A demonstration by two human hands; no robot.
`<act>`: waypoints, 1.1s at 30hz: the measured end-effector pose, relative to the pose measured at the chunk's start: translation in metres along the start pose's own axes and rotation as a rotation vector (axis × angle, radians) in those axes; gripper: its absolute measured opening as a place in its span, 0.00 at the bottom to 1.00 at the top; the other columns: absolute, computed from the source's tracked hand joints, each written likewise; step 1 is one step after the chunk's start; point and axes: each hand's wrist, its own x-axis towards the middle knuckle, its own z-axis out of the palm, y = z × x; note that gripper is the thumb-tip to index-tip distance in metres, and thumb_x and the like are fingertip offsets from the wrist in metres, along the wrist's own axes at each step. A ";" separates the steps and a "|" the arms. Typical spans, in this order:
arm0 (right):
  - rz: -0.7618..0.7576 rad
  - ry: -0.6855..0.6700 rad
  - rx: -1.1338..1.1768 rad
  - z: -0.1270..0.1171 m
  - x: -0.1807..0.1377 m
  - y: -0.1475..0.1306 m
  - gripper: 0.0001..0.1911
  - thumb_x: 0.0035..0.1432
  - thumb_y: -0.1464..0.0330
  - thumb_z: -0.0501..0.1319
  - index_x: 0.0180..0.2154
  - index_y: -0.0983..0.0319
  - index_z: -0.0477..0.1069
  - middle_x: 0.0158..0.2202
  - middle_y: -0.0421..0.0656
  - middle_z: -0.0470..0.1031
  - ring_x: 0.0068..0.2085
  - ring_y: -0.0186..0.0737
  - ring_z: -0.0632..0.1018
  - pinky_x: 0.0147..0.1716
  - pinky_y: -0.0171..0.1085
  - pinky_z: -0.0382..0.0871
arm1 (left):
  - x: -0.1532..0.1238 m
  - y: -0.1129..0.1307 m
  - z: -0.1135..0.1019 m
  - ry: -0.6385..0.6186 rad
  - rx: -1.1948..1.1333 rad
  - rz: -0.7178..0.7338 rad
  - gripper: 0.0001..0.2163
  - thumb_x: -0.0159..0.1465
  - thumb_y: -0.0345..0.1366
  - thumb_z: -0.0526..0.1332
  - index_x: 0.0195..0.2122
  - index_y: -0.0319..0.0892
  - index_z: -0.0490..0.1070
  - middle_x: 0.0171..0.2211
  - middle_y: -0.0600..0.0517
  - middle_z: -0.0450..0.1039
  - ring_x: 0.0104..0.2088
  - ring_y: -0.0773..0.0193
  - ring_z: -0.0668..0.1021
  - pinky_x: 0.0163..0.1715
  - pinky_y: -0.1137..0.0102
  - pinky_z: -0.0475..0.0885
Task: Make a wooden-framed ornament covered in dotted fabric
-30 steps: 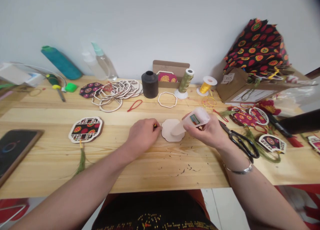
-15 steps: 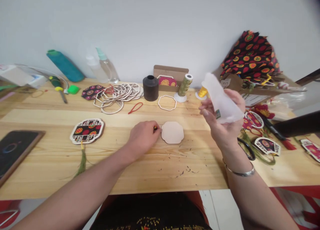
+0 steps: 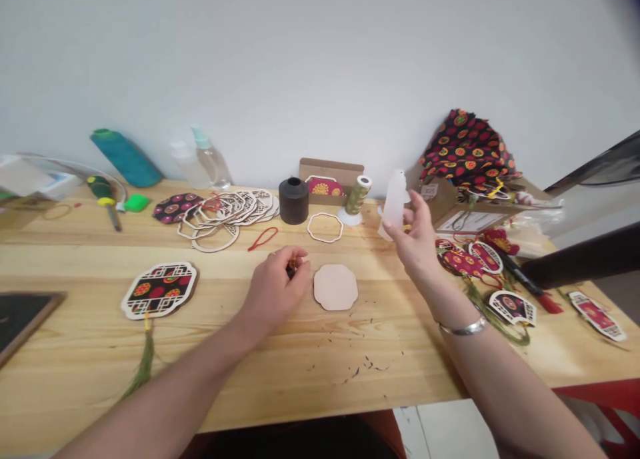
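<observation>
Pale wooden bench [image 3: 300,352] against a white wall. Plain wooden blank [image 3: 335,286] lies bare at centre; left hand [image 3: 274,287] beside it, fingers curled on something small. Right hand [image 3: 417,239] grips an upright glue bottle [image 3: 395,202] beyond the blank. One finished ornament [image 3: 159,290] lies far left of the blank.

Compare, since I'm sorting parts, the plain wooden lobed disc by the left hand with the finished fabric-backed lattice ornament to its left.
The plain wooden lobed disc is bare and solid; the finished fabric-backed lattice ornament shows pale fretwork over dark red-and-yellow patterned cloth. The ornament has a green tassel hanging from it; the disc has none. The disc lies just right of the left hand; the ornament lies apart from it. Both lie flat on the wooden table and share a lobed outline.
</observation>
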 end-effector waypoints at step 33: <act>0.351 -0.655 0.144 0.022 -0.046 -0.045 0.09 0.49 0.64 0.68 0.23 0.63 0.76 0.23 0.38 0.76 0.25 0.31 0.71 0.27 0.34 0.67 | -0.010 0.039 0.008 -0.455 -1.199 -0.528 0.14 0.65 0.37 0.54 0.45 0.39 0.76 0.44 0.42 0.80 0.45 0.51 0.81 0.44 0.53 0.77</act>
